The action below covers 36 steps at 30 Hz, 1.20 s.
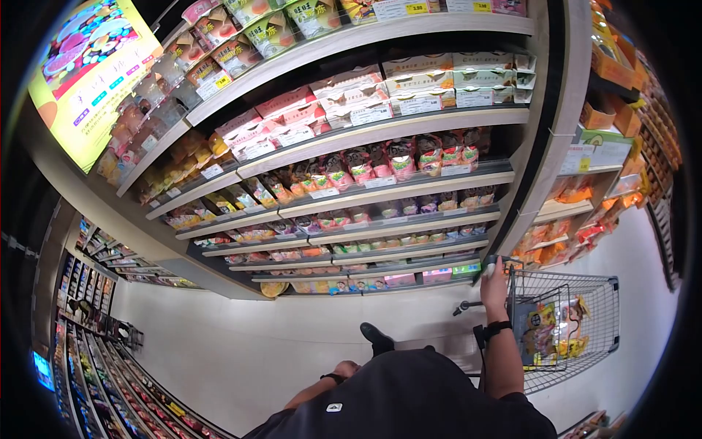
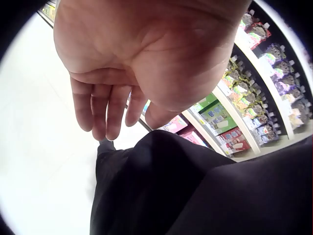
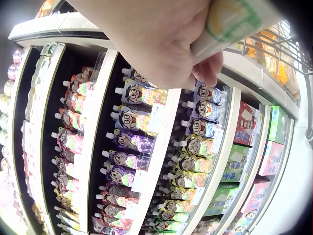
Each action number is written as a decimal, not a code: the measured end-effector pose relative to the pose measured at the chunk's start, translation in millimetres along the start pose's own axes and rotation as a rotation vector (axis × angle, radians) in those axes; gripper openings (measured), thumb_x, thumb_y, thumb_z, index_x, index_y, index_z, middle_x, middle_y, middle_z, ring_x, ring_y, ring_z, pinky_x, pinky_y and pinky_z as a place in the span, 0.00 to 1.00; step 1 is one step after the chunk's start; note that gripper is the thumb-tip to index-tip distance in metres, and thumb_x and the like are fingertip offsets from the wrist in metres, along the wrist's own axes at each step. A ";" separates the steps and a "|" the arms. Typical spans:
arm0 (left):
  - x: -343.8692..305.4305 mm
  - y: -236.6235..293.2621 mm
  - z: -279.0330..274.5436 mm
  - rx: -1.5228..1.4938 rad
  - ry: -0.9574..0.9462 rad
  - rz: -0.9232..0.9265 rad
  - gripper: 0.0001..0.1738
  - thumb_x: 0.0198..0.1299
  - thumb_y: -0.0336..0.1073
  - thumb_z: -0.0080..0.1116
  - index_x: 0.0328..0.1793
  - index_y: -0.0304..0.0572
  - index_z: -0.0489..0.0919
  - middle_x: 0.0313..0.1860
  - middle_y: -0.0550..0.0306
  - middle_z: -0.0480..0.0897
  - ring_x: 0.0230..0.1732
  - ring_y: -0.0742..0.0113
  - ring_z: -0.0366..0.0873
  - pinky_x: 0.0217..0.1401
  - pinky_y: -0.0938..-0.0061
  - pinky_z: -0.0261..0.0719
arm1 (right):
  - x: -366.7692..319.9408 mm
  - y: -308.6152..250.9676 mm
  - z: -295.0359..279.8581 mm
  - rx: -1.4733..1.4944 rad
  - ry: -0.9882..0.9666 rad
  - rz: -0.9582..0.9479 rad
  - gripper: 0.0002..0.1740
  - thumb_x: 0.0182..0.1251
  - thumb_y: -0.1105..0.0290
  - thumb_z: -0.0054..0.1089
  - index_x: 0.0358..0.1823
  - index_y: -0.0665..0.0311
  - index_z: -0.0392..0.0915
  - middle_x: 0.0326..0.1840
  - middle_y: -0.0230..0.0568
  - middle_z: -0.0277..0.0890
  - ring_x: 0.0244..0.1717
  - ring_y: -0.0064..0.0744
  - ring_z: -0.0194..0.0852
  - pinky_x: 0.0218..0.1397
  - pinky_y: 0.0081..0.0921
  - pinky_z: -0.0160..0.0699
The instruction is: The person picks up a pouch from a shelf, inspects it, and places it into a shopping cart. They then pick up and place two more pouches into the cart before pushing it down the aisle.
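My right hand (image 1: 494, 282) grips the handle (image 1: 488, 265) of a wire shopping cart (image 1: 594, 293) on my right. In the right wrist view the right hand's fingers (image 3: 161, 44) curl round the handle (image 3: 230, 22), which has a white and green printed wrap. My left hand (image 1: 346, 369) hangs at my side beside my dark trousers (image 2: 195, 191). Its palm (image 2: 142, 54) faces the left wrist camera, and its fingers (image 2: 100, 110) hang relaxed and hold nothing.
Tall shelves (image 1: 380, 132) full of snack packs and spouted drink pouches (image 3: 132, 142) stand in front of me. Several packets (image 1: 545, 333) lie in the cart. A yellow poster (image 1: 88, 73) hangs upper left. More shelving (image 1: 95, 366) lines the far left across the pale floor (image 1: 219, 329).
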State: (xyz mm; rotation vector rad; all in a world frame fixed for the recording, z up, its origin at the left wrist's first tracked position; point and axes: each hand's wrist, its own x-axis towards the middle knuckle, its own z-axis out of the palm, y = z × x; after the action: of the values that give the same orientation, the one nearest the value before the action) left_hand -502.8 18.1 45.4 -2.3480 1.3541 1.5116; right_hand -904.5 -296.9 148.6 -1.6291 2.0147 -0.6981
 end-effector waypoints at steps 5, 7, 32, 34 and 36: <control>12.2 -4.0 -4.0 -0.153 0.005 -0.119 0.30 0.47 0.57 0.68 0.47 0.39 0.86 0.47 0.46 0.86 0.51 0.55 0.83 0.56 0.66 0.75 | -1.1 7.3 7.2 -0.020 0.082 -0.076 0.45 0.61 0.73 0.61 0.77 0.62 0.46 0.36 0.62 0.80 0.40 0.60 0.80 0.41 0.49 0.76; 17.3 -0.5 -8.1 0.024 -0.001 -0.152 0.27 0.49 0.53 0.68 0.47 0.39 0.86 0.45 0.47 0.86 0.51 0.58 0.82 0.55 0.67 0.75 | -0.9 10.9 9.1 -0.006 0.089 -0.098 0.45 0.61 0.73 0.62 0.77 0.63 0.46 0.34 0.61 0.80 0.39 0.60 0.80 0.40 0.49 0.76; 7.3 16.2 -3.2 -0.022 -0.023 -0.075 0.27 0.57 0.54 0.58 0.50 0.39 0.85 0.51 0.44 0.84 0.55 0.54 0.81 0.59 0.66 0.75 | -2.2 18.3 10.3 0.072 0.081 -0.147 0.43 0.60 0.72 0.60 0.76 0.65 0.50 0.36 0.63 0.79 0.38 0.64 0.78 0.40 0.48 0.76; 2.4 13.7 -2.3 -0.086 -0.025 -0.083 0.27 0.57 0.55 0.57 0.50 0.40 0.85 0.52 0.45 0.84 0.57 0.53 0.80 0.60 0.66 0.74 | -1.8 19.5 11.4 0.077 0.087 -0.162 0.43 0.60 0.72 0.59 0.76 0.65 0.50 0.37 0.64 0.79 0.39 0.64 0.78 0.41 0.49 0.75; 13.2 -1.4 3.0 -0.055 -0.040 -0.029 0.26 0.58 0.54 0.56 0.50 0.40 0.85 0.52 0.45 0.84 0.57 0.52 0.80 0.61 0.66 0.74 | -2.3 18.4 10.6 0.076 0.091 -0.162 0.43 0.60 0.72 0.59 0.76 0.64 0.50 0.38 0.65 0.79 0.40 0.65 0.78 0.43 0.49 0.75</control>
State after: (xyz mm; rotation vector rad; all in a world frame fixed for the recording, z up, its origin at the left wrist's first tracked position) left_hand -502.1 11.8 33.4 -2.3446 1.2800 1.5995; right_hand -911.1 -292.5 128.7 -1.7579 1.9079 -0.9115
